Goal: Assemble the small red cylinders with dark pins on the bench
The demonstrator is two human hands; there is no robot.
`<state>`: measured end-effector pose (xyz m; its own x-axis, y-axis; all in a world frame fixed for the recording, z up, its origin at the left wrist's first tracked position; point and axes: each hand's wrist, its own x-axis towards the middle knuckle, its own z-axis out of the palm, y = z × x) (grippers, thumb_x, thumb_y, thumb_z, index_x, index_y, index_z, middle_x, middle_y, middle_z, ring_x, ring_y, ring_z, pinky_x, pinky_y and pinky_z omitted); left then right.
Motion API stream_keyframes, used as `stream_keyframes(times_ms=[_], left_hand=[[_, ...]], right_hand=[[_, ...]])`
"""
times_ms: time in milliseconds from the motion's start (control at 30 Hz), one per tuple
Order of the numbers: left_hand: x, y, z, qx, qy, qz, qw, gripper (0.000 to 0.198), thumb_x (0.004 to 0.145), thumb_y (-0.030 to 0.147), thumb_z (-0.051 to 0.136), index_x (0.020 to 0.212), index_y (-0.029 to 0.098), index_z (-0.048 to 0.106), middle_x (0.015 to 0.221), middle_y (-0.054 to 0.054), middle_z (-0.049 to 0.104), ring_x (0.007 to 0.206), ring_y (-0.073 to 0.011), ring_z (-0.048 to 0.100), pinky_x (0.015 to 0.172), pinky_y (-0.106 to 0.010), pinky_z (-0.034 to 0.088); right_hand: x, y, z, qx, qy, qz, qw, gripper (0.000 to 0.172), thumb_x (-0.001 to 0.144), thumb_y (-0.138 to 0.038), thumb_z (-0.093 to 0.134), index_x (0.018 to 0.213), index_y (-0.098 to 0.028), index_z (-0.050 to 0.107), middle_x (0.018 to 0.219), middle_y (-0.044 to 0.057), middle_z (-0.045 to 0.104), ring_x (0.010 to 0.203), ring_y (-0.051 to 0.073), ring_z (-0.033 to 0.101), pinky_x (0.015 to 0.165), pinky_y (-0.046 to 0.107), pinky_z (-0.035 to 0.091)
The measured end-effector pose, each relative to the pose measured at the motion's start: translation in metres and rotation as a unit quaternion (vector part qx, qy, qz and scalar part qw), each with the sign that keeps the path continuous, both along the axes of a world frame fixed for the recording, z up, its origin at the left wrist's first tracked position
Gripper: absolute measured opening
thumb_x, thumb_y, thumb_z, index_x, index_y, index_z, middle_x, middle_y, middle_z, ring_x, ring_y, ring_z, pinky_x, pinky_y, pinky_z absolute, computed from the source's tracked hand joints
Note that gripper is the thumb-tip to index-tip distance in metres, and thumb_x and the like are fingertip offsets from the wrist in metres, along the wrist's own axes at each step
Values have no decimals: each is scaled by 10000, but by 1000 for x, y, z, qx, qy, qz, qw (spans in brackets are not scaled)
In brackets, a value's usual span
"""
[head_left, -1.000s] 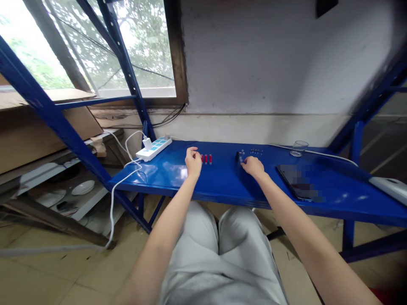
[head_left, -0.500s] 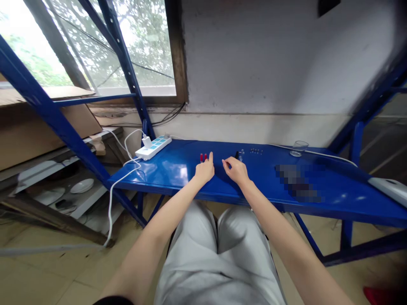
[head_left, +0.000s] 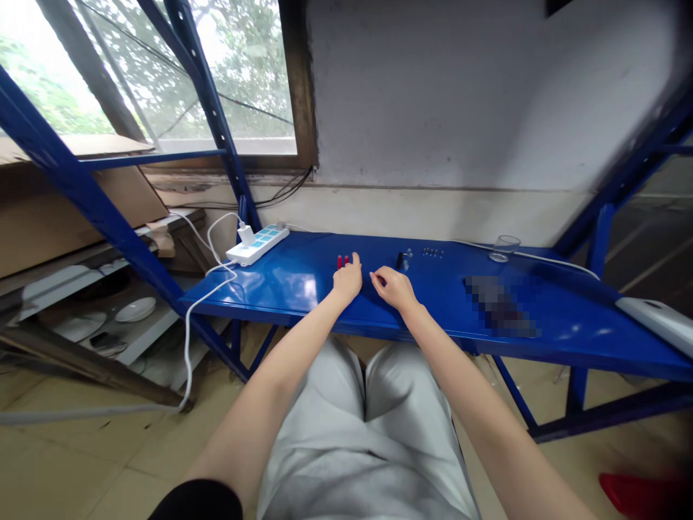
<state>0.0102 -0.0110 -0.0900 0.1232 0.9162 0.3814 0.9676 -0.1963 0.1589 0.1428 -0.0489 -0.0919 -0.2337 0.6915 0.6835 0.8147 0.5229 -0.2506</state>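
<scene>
My left hand is over the blue table, one finger pointing up and the others curled in. Whatever those curled fingers hold, if anything, is hidden. Just beyond it stand two small red cylinders, side by side. To the right, my right hand has thumb and fingertips drawn together in a pinch facing the left hand; any small piece between them is too tiny to make out. Beyond the right hand are a small black piece and a few clear little pieces. The two hands are apart.
Several tiny metallic bits lie in rows near the wall. A clear glass and a blurred-out dark object are on the right. A white power strip with cords occupies the left end. Blue frame posts rise at both ends.
The view has shifted slightly. My right hand sits a little farther from the black piece, which shows more fully now. Both hands keep nearly the same pose.
</scene>
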Motion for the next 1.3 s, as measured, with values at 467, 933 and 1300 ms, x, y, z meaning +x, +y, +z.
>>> stream_keyframes(times_ms=[467, 933, 1300], left_hand=[[17, 16, 7, -45, -348, -137, 926, 200, 847, 141, 355, 843, 141, 555, 727, -83, 603, 682, -167, 590, 666, -278, 435], [14, -3, 12, -286, -672, -262, 631, 166, 897, 232, 351, 884, 139, 488, 532, 32, 484, 324, -49, 377, 352, -175, 260], [22, -3, 13, -230, -639, -283, 678, 211, 842, 324, 502, 912, 125, 514, 716, -22, 611, 381, -31, 474, 374, -163, 299]], right_hand=[[4, 2, 1, -14, 44, -88, 995, 339, 895, -355, 321, 698, -189, 542, 691, 38, 566, 628, 133, 499, 554, 242, 301], [8, 14, -4, -109, 38, -104, 988, 372, 931, -382, 216, 770, -201, 498, 737, 45, 589, 640, 156, 526, 559, 252, 272], [12, 14, -4, -45, 147, -168, 974, 497, 917, -479, 186, 735, -190, 546, 648, 59, 594, 577, 158, 513, 524, 251, 260]])
